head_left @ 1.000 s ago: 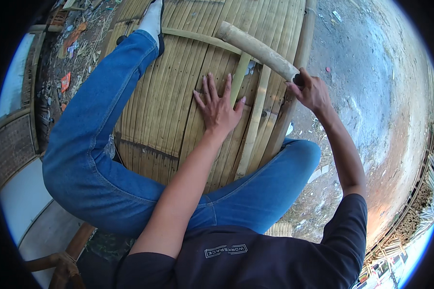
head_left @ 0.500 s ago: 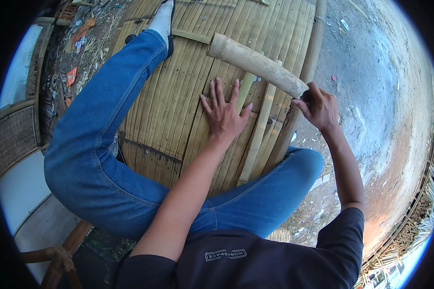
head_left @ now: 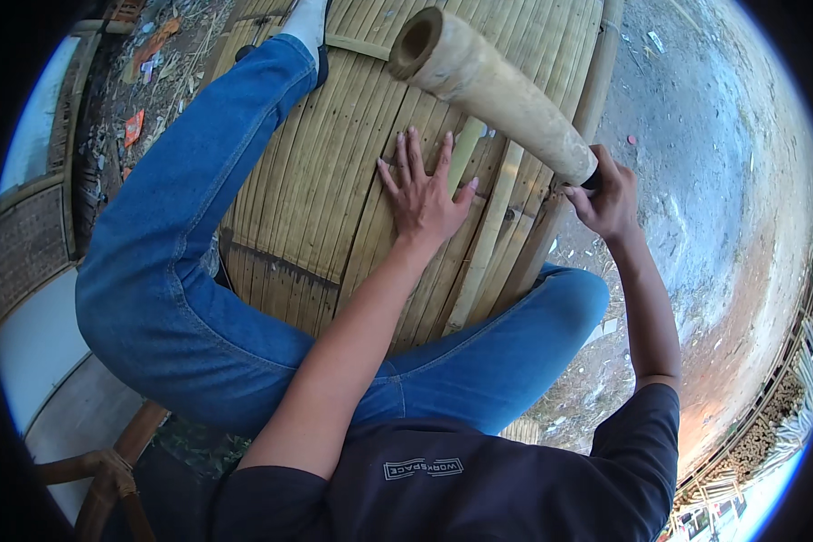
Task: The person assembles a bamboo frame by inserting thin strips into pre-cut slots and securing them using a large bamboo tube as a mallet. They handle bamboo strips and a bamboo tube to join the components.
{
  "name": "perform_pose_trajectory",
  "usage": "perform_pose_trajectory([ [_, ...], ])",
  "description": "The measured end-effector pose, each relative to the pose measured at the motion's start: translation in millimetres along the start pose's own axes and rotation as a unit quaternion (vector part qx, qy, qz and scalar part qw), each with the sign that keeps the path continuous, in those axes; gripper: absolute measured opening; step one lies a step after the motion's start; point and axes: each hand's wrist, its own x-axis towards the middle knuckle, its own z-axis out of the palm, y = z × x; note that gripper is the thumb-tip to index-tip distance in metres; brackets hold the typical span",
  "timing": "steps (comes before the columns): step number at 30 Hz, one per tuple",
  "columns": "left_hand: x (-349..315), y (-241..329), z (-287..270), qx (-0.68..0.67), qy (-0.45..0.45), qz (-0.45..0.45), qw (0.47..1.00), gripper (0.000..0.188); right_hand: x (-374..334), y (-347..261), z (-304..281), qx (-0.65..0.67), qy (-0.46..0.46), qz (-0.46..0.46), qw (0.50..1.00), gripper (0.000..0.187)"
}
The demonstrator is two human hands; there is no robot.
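Note:
My right hand (head_left: 609,191) is closed around the near right end of a thick, pale bamboo tube (head_left: 506,99). A dark bit shows where the fingers meet that end; I cannot tell what it is. The tube is tilted up over the platform, its hollow far end facing me. My left hand (head_left: 427,200) lies palm down, fingers spread, on the bamboo slat platform (head_left: 307,199), holding nothing. A greenish bamboo strip (head_left: 465,149) lies just beyond its fingers, and a longer pale strip (head_left: 488,235) runs to its right.
My jeans-clad legs (head_left: 154,244) are folded around the platform's near end. A round bamboo pole (head_left: 596,90) edges its right side, with bare ground (head_left: 696,163) beyond. Litter (head_left: 134,128) lies on the left ground. A bamboo frame (head_left: 108,470) stands at the lower left.
The bamboo tube's far end has swung up toward me, so its hollow opening now shows. My right hand has moved slightly right; my left hand stays flat on the slats.

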Motion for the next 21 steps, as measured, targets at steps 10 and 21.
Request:
perform_pose_trajectory([
  [10, -3.3, 6.1, 2.1, -0.008, -0.012, -0.001, 1.000, 0.079, -19.1, 1.1, 14.5, -0.110, -0.054, 0.115, 0.986, 0.046],
  [21, -2.6, -0.1, 7.0, -0.023, 0.003, -0.003, 1.000, 0.071, -42.3, -118.5, -19.5, 0.325, 0.169, 0.405, 0.838, 0.064],
])
